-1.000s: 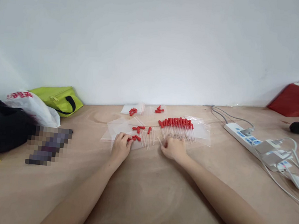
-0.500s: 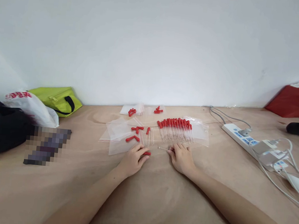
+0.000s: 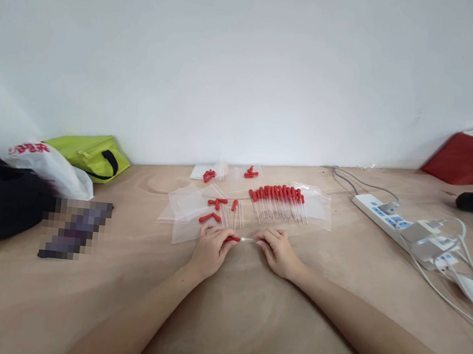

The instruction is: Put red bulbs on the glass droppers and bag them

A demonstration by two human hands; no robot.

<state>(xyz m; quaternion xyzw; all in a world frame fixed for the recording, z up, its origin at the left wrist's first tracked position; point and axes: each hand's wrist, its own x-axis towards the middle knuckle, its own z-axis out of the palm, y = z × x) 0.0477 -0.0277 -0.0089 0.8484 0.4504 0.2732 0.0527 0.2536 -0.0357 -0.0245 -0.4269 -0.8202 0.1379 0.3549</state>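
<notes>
One row of red-topped droppers (image 3: 278, 204), lying side by side on the wooden table (image 3: 246, 324); heads away from the person, stems toward. All places below are given from this row. The matched direction probably keeps the pieces tidy and easy to count.

One left hand (image 3: 212, 247), near side, left of the row: thumb and fingers pinched on a red bulb (image 3: 233, 238), its open end apparently facing right.

One right hand (image 3: 277, 253), near side, just in front of the row: thumb and fingers pinched on a clear tube (image 3: 249, 240), which lies level and points left. Tube and bulb meet end to end between the hands, likely gripped close to the joint so that the slim parts keep in line. How deep the tube sits cannot be told.

Several loose bulbs (image 3: 217, 202), left of the row, partly on flat clear bags (image 3: 191, 206).

Several loose tubes (image 3: 232, 216), between those bulbs and the row, roughly parallel; presumably laid there for short reach.

Two small bulb clusters, beyond the row and to its left: one farther left (image 3: 209, 176), one nearer (image 3: 251, 173).

One white power strip (image 3: 385, 212), right of the row, plugged and cabled, well apart from the hands.
</notes>
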